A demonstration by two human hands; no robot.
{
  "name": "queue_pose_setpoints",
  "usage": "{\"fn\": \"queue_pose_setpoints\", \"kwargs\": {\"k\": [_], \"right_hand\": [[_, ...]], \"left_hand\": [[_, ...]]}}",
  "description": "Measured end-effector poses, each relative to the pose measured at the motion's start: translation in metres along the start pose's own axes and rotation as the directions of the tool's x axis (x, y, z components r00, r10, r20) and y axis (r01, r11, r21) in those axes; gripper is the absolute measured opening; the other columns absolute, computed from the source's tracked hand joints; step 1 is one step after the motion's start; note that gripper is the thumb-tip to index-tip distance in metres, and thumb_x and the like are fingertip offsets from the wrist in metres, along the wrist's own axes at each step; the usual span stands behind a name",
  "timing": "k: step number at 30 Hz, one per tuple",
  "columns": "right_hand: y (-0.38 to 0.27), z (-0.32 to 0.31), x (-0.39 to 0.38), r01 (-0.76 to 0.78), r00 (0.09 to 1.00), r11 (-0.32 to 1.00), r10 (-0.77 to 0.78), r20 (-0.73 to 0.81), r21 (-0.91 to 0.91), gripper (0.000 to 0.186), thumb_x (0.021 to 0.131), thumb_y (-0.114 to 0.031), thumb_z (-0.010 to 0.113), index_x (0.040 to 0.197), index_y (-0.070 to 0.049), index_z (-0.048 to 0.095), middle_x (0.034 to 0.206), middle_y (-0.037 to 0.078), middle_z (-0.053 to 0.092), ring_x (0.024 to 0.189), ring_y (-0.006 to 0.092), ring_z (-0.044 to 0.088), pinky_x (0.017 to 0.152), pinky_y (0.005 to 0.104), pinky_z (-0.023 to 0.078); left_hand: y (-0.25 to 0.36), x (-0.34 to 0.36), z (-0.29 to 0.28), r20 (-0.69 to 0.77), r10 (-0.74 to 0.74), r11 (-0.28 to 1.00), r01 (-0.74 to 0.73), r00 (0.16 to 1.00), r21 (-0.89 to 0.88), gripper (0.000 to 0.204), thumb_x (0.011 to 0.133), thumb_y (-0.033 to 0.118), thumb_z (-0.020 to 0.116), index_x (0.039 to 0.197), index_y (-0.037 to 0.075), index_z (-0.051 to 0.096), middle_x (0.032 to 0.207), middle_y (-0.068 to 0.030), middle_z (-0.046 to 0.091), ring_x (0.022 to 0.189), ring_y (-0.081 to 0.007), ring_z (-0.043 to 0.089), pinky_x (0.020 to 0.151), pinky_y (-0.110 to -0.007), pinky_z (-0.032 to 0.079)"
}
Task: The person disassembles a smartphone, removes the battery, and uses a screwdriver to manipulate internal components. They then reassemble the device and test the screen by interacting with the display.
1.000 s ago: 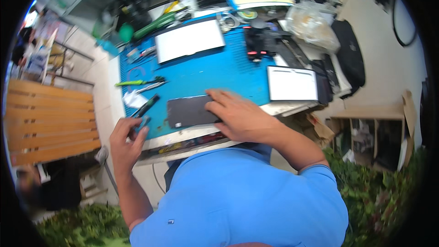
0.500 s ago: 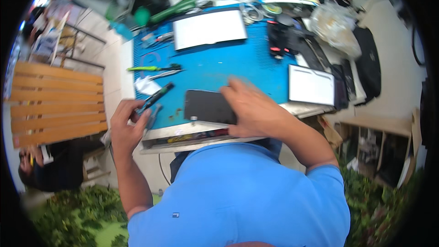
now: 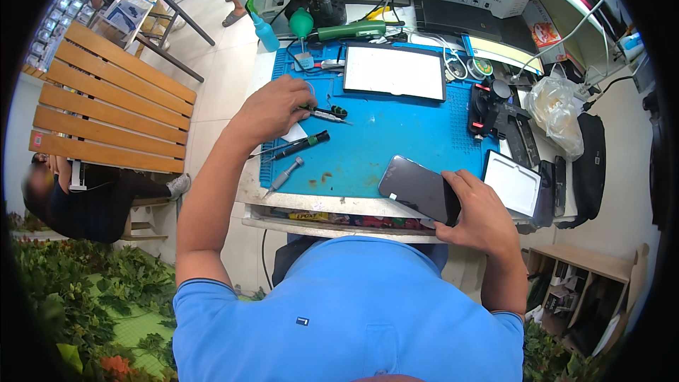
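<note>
My right hand [image 3: 481, 213] grips a dark phone [image 3: 416, 187] by its right end and holds it tilted over the front edge of the blue work mat [image 3: 396, 143]. Over the mat's left part, my left hand [image 3: 272, 110] reaches forward with its fingertips pinched on a small screwdriver with green and black parts [image 3: 327, 110]. A black screwdriver with a green band [image 3: 300, 147] and a grey-handled tool [image 3: 283, 175] lie on the mat just below that hand.
A white screen panel [image 3: 394, 72] lies at the mat's back and a smaller one [image 3: 513, 184] at the right. Beyond are a green bottle [image 3: 265, 32], a black device [image 3: 489, 107] and a plastic bag [image 3: 559, 102]. A wooden bench [image 3: 106, 110] and a seated person [image 3: 85, 198] are left.
My left hand laid down the black screwdriver and moved forward to the small screwdriver. My right hand slid the phone to the right, off the mat's middle, and tilted it.
</note>
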State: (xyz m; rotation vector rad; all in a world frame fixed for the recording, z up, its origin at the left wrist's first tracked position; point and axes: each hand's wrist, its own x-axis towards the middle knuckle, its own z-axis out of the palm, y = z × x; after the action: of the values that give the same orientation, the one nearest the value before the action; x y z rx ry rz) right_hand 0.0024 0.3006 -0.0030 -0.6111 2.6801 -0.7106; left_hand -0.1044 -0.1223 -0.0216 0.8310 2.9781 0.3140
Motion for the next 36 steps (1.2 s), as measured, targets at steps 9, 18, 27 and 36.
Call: {"fn": "queue_pose_setpoints", "kwargs": {"k": [9, 18, 27, 36], "right_hand": [[-0.003, 0.000, -0.002, -0.022, 1.000, 1.000, 0.022, 0.011, 0.012, 0.083, 0.070, -0.024, 0.089, 0.142, 0.006, 0.063, 0.120, 0.022, 0.068, 0.109, 0.0433, 0.070, 0.096, 0.0484, 0.059], [0.003, 0.005, -0.001, 0.005, 1.000, 1.000, -0.005, -0.030, -0.009, 0.088, 0.064, -0.025, 0.093, 0.142, 0.004, 0.065, 0.118, 0.021, 0.069, 0.102, 0.0431, 0.071, 0.090, 0.0475, 0.059], [-0.002, 0.003, 0.000, -0.017, 1.000, 0.999, 0.017, 0.003, -0.029, 0.085, 0.068, -0.026, 0.089, 0.142, 0.007, 0.064, 0.117, 0.022, 0.067, 0.103, 0.0428, 0.070, 0.092, 0.0477, 0.059], [-0.002, 0.004, -0.002, -0.018, 1.000, 0.999, 0.018, -0.007, -0.033, 0.084, 0.068, -0.026, 0.089, 0.141, 0.007, 0.063, 0.117, 0.022, 0.067, 0.102, 0.0431, 0.070, 0.091, 0.0482, 0.059]], "left_hand": [[-0.006, 0.001, 0.009, 0.083, 0.054, 0.995, -0.060, 0.995, 0.076, 0.015, 0.104, 0.012, 0.071, 0.119, 0.009, 0.070, 0.122, -0.0094, 0.067, 0.121, -0.0319, 0.064, 0.103, -0.044, 0.054], [0.007, -0.034, -0.034, 0.028, -0.141, 0.968, 0.144, 0.990, -0.208, 0.024, 0.112, 0.013, 0.060, 0.135, 0.006, 0.060, 0.121, -0.0190, 0.072, 0.107, -0.0415, 0.071, 0.093, -0.049, 0.056], [0.024, -0.084, -0.009, 0.179, -0.296, 0.924, 0.328, 0.938, -0.194, 0.028, 0.111, 0.025, 0.065, 0.131, 0.006, 0.065, 0.116, -0.0196, 0.073, 0.109, -0.0388, 0.072, 0.094, -0.049, 0.057], [0.022, -0.065, 0.000, 0.147, -0.175, 0.983, 0.180, 0.974, -0.023, 0.033, 0.100, 0.021, 0.072, 0.128, 0.006, 0.067, 0.114, -0.0167, 0.073, 0.109, -0.0350, 0.072, 0.095, -0.047, 0.059]]}}
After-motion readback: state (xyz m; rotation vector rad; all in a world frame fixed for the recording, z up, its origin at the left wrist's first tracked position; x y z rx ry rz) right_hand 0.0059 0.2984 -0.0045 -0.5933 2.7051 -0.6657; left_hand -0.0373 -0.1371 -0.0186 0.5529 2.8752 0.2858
